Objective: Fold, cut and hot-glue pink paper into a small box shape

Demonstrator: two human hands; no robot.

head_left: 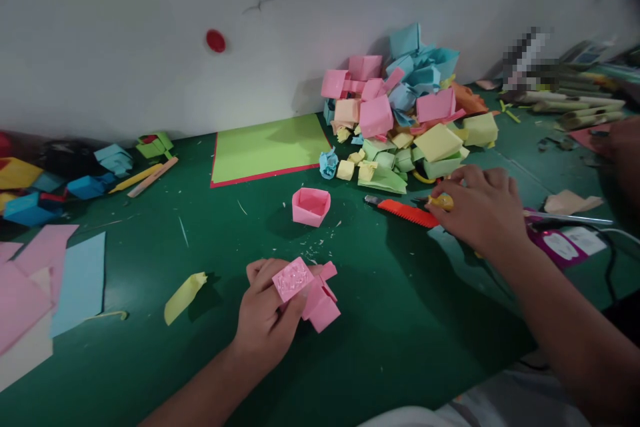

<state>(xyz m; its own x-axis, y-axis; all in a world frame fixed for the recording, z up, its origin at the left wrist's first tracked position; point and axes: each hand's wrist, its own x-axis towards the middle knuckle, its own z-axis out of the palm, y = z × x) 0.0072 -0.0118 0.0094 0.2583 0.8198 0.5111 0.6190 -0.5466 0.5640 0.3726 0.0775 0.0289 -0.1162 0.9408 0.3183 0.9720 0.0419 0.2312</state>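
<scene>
My left hand (265,320) is closed around a folded pink paper model (323,303) made of small box shapes. One pink face on top carries a glossy, glue-like smear. At the right, my right hand (485,213) reaches over the table with its fingers bent around a small yellow object (443,201). That object has a dark pointed tip; the fingers partly hide it, and I cannot tell its kind. Just left of these fingers lies a red-orange utility knife (407,211), its end partly under the hand. An open pink paper box (311,207) stands upright beyond my left hand.
Folded paper pieces (395,113) are heaped against the wall. A green sheet with red edging (270,150) lies beside them. Loose paper sheets (80,283) and a yellow scrap (185,297) lie left. Another person's hand (625,153) is at the right edge, near a purple item (557,247).
</scene>
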